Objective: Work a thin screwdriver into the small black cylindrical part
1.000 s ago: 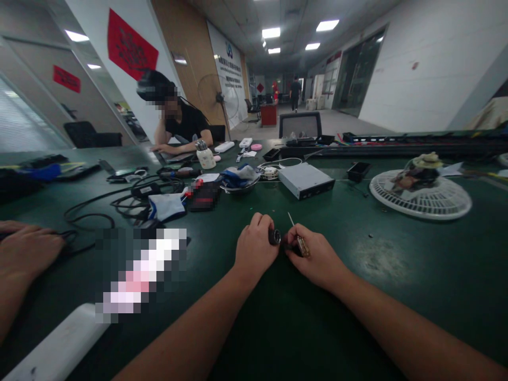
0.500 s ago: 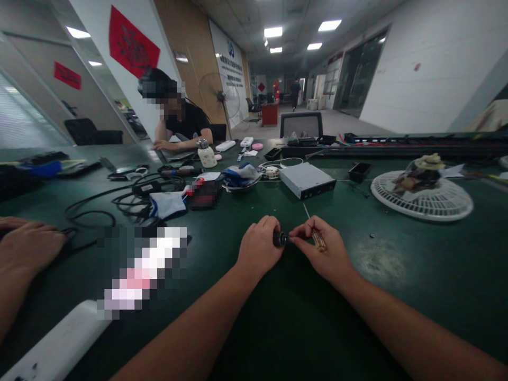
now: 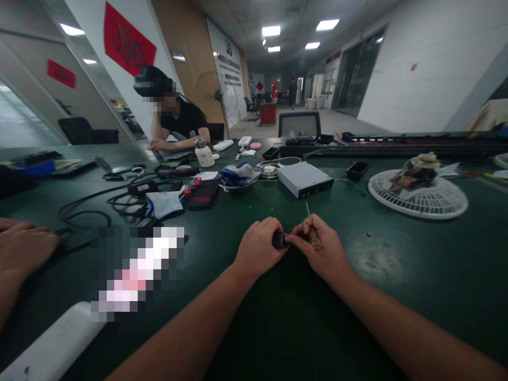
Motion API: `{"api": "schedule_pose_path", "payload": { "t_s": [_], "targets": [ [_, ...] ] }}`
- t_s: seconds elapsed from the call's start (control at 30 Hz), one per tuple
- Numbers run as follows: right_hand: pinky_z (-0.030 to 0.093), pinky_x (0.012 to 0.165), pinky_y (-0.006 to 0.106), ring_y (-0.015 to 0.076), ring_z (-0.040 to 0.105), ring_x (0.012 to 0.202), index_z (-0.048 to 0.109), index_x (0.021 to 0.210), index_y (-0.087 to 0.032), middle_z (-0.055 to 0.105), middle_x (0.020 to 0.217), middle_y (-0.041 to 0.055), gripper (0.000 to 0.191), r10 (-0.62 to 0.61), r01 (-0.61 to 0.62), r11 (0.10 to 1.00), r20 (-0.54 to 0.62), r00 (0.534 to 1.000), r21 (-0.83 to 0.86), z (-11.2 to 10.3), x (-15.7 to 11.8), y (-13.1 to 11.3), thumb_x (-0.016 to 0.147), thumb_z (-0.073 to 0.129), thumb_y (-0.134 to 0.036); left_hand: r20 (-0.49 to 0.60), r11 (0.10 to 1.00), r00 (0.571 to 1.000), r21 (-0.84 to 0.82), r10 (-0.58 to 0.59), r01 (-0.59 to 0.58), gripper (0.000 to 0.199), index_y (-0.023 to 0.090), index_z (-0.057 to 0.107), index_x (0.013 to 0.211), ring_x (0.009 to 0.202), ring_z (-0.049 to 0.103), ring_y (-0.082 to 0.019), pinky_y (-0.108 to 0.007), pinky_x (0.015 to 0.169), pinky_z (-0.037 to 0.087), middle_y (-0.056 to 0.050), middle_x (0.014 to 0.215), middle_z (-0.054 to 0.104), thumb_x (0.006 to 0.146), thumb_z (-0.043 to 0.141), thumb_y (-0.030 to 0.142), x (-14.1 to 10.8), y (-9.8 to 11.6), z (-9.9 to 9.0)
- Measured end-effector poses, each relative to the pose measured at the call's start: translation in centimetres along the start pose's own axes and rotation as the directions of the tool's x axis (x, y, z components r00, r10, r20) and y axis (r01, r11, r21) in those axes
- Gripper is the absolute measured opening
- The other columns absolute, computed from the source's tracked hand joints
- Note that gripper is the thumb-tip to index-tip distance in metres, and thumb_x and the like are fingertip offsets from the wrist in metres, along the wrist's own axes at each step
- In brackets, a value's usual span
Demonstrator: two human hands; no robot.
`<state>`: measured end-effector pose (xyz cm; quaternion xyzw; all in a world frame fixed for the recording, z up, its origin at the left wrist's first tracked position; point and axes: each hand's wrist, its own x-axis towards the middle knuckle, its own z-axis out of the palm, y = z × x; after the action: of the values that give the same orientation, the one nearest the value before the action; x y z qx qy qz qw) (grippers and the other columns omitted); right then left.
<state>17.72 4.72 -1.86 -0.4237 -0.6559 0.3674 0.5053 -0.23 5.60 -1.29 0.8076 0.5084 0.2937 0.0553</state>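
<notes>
My left hand is closed around a small dark cylindrical part, held just above the green table. Its round end faces right, toward my other hand. The thumb and forefinger of my right hand pinch at that end; whatever sits between the fingertips is too small to make out. Tucked in the same right hand is a screwdriver with an amber, see-through handle, its thin metal shaft pointing up and away from me.
A grey optical drive lies beyond my hands. To the right are a white fan grille and a tiny dark piece. Cables, a white cloth and another person's hand are at left. Across the table sits a person.
My right fingertips have come closer to the end of the dark part, narrowing the gap between the hands. The screwdriver has tilted slightly with the hand. The whole view has shifted a little.
</notes>
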Motion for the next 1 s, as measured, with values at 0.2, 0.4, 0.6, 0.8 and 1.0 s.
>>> {"api": "schedule_pose_path", "payload": {
  "t_s": [0.2,0.4,0.6,0.8,1.0],
  "targets": [
    [0.053,0.072,0.034,0.0224,0.073,0.082,0.041,0.078,-0.025,0.076,0.089,0.0059,0.033,0.017,-0.019,0.999,0.043,0.999,0.046,-0.13,0.31,0.92,0.084,0.074,-0.025,0.008,1.000,1.000,0.025,-0.017,0.017,0.018,0.022,0.054,0.081,0.076,0.056,-0.018,-0.033,0.071,0.043,0.000,0.084,0.064,0.082,0.071,0.030,0.11,0.10,-0.05],
    [0.054,0.075,0.036,0.0229,0.074,0.084,0.043,0.082,-0.025,0.077,0.092,0.0060,0.034,0.040,-0.040,0.999,0.035,0.999,0.015,-0.24,0.36,0.86,0.082,0.077,-0.027,0.019,1.000,1.000,-0.013,0.016,-0.016,0.019,0.022,0.053,0.080,0.076,0.056,-0.017,-0.031,0.068,0.041,0.001,0.082,0.062,0.079,0.071,0.026,0.05,-0.03,-0.03],
    [0.052,0.073,0.035,0.0212,0.072,0.082,0.042,0.082,-0.025,0.075,0.092,0.0042,0.034,0.017,-0.013,0.999,0.101,0.995,-0.040,-0.09,0.43,0.81,0.081,0.076,-0.026,0.038,1.000,0.999,0.003,0.021,-0.021,0.022,0.022,0.048,0.080,0.073,0.054,-0.017,-0.031,0.067,0.040,0.001,0.081,0.060,0.077,0.069,0.023,0.09,-0.06,0.04],
    [0.046,0.063,0.030,0.0177,0.064,0.070,0.045,0.081,-0.024,0.070,0.083,0.0014,0.026,0.034,-0.006,0.985,0.161,0.986,-0.170,-0.01,0.33,0.59,0.083,0.071,-0.025,0.067,0.999,0.997,0.017,0.036,-0.037,0.021,0.023,0.047,0.082,0.075,0.055,-0.018,-0.031,0.067,0.040,0.000,0.084,0.060,0.075,0.065,0.017,0.08,-0.11,0.07],
    [0.044,0.065,0.030,0.0163,0.059,0.067,0.058,0.088,-0.021,0.065,0.077,0.0007,0.016,0.014,-0.002,0.980,0.060,0.998,-0.198,0.21,0.42,0.12,0.094,0.060,-0.035,0.026,0.994,0.999,0.103,-0.036,0.033,0.017,0.023,0.050,0.086,0.078,0.058,-0.019,-0.032,0.072,0.043,0.000,0.087,0.064,0.079,0.066,0.020,0.18,0.02,0.20]
  ]
}}
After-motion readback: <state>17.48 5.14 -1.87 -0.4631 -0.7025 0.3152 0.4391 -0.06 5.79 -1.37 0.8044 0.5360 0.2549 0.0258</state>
